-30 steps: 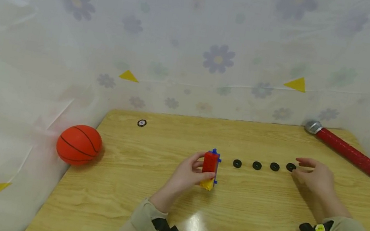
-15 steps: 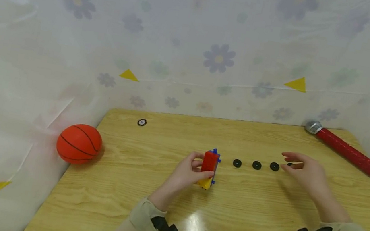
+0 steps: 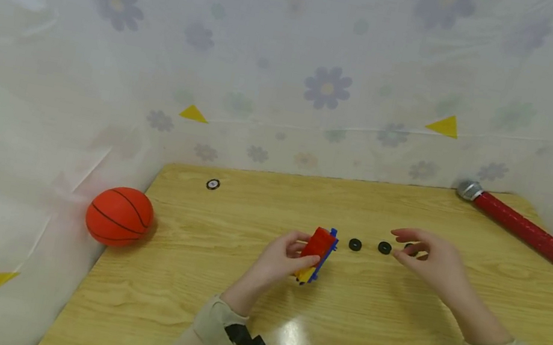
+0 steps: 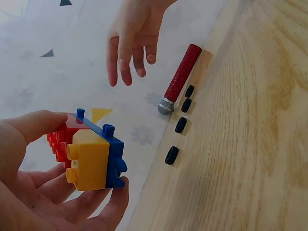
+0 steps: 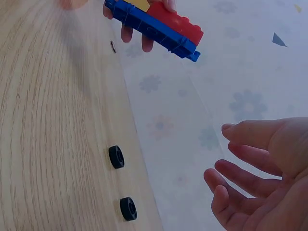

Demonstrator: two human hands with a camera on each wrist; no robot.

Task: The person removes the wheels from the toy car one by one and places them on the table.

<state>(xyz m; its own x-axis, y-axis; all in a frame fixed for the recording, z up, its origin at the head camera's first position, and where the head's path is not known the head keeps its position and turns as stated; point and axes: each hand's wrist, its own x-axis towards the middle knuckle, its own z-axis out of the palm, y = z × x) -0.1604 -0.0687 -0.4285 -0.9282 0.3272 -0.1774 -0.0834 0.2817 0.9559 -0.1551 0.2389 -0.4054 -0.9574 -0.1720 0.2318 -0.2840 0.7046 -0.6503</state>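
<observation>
My left hand [image 3: 276, 264] grips a toy block car [image 3: 318, 245] above the table. Red and yellow blocks sit on its blue base [image 4: 114, 156], which has short pegs at the sides, and its underside faces right. My right hand [image 3: 433, 265] hovers over a row of small black toy wheels [image 3: 354, 245], fingers loosely bent and nothing between them. In the head view it overlaps one wheel and hides the far right one; the left wrist view shows the whole row, each wheel [image 4: 172, 155] apart from its neighbour. No wheel shows on the car's pegs.
On the wooden table [image 3: 151, 298], a red toy microphone [image 3: 520, 225] lies at the back right. An orange toy basketball [image 3: 119, 217] is at the left edge. A small black-and-white disc [image 3: 213, 184] lies at the back left, near the flowered curtain [image 3: 271, 74].
My right hand has moved left along the wheel row, away from the far right wheel. My left hand has tilted the car so its top leans to the right.
</observation>
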